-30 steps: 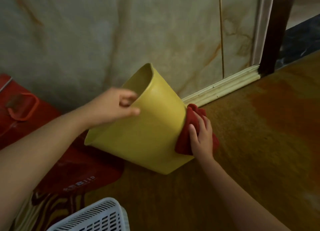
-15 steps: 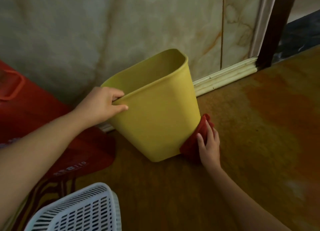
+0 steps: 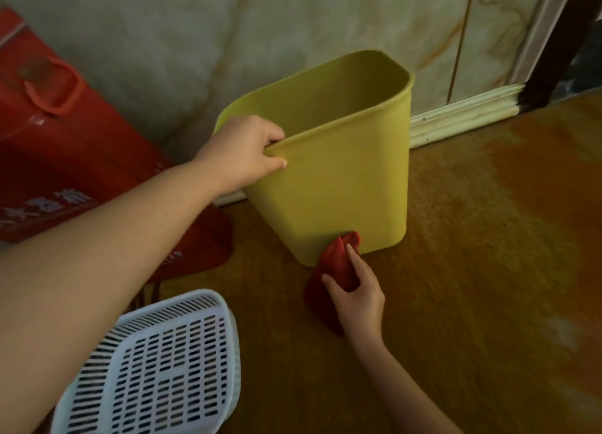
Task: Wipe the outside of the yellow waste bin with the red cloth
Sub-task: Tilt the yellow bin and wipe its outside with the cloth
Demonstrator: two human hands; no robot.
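White basket (image 3: 156,365) near yellow bin (image 3: 335,186)

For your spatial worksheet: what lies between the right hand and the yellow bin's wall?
In the head view, only the red cloth lies between the right hand and the yellow bin.

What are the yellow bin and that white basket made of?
The yellow bin looks like smooth, matte moulded plastic: thin rim, even colour, no seams. The white basket also seems plastic, with rows of moulded slots. Neither is certain from looks alone.
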